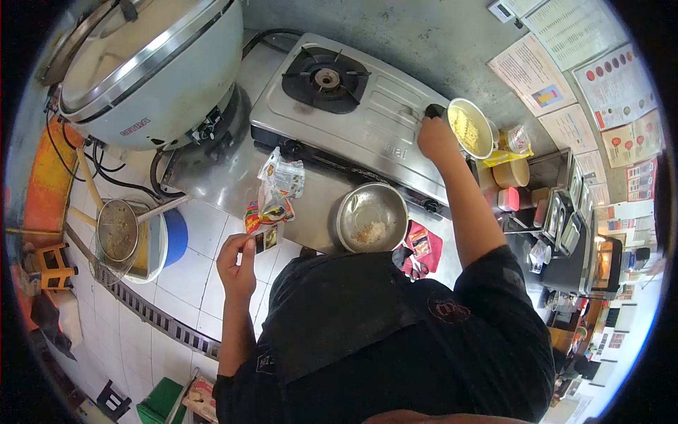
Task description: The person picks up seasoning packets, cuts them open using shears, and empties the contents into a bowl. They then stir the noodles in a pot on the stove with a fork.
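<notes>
My right hand is closed around the black handle of a pot at the stove's right end. Yellow instant noodles lie in this pot. My left hand pinches the lower end of a crumpled, printed noodle packet at the counter's front edge; the exact grip is partly hidden. Between the hands, close to my body, a steel bowl holds a small heap of pale and brownish seasoning.
A two-burner gas stove stands against the wall, its left burner bare. A large rice cooker is at the left. Below it, a strainer rests over a bucket. Steel containers line the right side.
</notes>
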Tool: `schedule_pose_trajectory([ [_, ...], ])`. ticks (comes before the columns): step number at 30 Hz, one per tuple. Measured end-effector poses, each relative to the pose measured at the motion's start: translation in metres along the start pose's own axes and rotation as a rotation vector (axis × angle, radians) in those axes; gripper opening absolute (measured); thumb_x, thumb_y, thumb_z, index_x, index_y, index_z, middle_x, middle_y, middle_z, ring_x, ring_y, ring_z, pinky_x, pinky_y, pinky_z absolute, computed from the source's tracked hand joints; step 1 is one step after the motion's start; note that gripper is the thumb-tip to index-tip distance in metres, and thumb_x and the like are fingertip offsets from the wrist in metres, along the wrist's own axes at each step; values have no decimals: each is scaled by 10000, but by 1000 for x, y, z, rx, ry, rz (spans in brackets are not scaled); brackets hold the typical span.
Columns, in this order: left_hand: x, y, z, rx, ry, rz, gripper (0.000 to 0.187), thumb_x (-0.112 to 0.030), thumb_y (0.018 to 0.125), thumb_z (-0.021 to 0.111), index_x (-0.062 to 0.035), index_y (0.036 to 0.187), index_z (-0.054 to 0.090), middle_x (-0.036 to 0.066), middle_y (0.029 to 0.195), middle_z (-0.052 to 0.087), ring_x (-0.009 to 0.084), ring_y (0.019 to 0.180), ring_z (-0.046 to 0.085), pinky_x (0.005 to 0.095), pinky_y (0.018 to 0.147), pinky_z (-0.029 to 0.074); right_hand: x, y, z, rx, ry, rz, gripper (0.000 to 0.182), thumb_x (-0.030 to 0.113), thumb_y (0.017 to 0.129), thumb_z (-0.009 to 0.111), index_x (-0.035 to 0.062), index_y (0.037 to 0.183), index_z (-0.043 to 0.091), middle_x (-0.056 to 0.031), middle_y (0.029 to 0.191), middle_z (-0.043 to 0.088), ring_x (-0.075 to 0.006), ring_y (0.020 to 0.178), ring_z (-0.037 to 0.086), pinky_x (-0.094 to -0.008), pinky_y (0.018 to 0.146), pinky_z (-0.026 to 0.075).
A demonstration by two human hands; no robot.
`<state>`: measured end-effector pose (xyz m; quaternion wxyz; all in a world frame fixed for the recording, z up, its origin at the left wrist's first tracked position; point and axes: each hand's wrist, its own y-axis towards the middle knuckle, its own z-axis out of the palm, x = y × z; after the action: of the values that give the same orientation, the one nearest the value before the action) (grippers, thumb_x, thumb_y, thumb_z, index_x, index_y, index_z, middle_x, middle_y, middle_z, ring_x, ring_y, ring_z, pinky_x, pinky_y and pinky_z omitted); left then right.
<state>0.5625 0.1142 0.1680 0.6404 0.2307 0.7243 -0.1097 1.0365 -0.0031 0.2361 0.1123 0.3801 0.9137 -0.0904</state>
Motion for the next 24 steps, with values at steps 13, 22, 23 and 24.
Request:
schedule_pose_trajectory([
  [13,-4,10,8,23,17,56,112,-62,927,634,40,959,666,103,905,653,164,822,597,268,752,466,24,18,39,-320,637,49,251,237,883,577,3,974,578,-261,941,648,-449,923,620,-525,824,500],
  [22,-12,7,6,37,36,53,117,-64,929,624,38,966,668,106,906,657,166,813,600,274,743,466,60,58,67,-386,663,-47,236,221,820,654,54,981,613,-156,1019,670,-366,1049,580,-473,904,459],
  [23,-14,6,6,29,49,46,112,-62,929,623,36,960,667,106,906,656,167,815,600,277,742,465,60,60,66,-356,630,-37,224,210,823,644,57,984,611,-141,1020,677,-364,1037,584,-473,899,458],
  [24,-15,6,5,24,61,41,107,-59,928,621,35,955,666,107,906,656,168,816,601,279,741,464,61,61,64,-364,634,-27,224,210,823,644,57,984,611,-141,1020,677,-364,1037,584,-473,899,458],
])
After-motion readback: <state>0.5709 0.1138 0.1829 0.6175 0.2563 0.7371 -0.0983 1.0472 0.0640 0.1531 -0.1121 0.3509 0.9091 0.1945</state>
